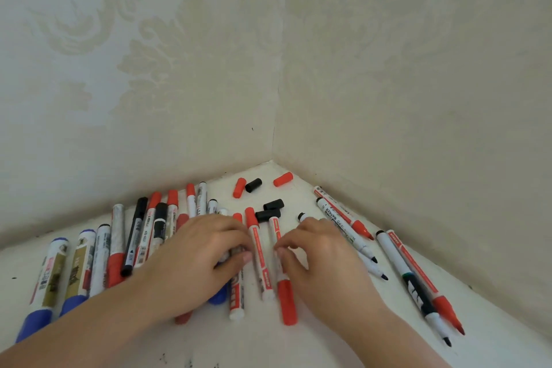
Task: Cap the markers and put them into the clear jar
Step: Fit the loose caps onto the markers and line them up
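Against the wall corner (273, 155), a white table (268, 343) carries a spread of markers and loose caps. Nearest the corner lie two red caps (239, 187) (283, 179) and a black cap (253, 185); a little nearer the person, two more black caps (273, 204) (268, 215) lie side by side. Left of the corner, a row of capped markers (110, 251) lies roughly parallel, with blue, red and black caps. Right of the corner, along the wall, several uncapped markers (418, 278) lie with red and black tips bare.

Straight out from the corner, both hands rest over the middle of the pile. The left hand (194, 260) lies palm down on a group of markers, its fingers (236, 236) curled over them, the thumb tip just beside a red-capped marker (259, 254). The right hand (322, 257) has its fingers (286, 243) curled and narrow, thumb and fingertips pinching a white marker with a red cap (283, 293) that lies next to the first one. No clear jar shows.
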Demonstrator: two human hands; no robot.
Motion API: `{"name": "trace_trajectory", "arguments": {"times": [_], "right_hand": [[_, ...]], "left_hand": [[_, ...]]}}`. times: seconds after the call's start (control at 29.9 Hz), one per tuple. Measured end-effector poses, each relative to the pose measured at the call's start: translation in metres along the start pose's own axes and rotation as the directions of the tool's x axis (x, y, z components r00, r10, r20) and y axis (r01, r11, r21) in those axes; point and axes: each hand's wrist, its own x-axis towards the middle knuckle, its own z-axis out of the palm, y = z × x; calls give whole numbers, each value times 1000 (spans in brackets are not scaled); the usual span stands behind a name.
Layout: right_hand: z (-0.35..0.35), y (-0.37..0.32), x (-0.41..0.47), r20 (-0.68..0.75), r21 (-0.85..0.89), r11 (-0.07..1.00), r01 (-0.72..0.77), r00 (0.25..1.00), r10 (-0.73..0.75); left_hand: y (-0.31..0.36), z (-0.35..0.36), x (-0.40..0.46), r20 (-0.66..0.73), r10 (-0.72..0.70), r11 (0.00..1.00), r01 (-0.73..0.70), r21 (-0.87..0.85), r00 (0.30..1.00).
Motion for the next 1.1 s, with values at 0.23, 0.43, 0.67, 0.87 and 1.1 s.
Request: {"name": "trace_trajectory", "arguments": {"times": [0.23,0.43,0.67,0.87,1.1], "right_hand": [[-15,28,4,22,-347,904,-248,962,273],[-9,29,6,-90,-269,920,-287,958,272],[-14,21,9,-363,138,974,-182,905,220],[-20,17,14,-193,748,625,-223,828,527],[-14,11,12,134,942,190,-277,828,545]], "left_hand": [[8,-2,41,-21,-93,994,92,-62,995],[3,15,67,45,-238,971,238,18,970],[-2,19,73,-15,-205,963,204,177,979],[11,2,28,-196,-170,967,126,-221,966],[11,10,5,-260,-72,989,34,-146,963]]}}
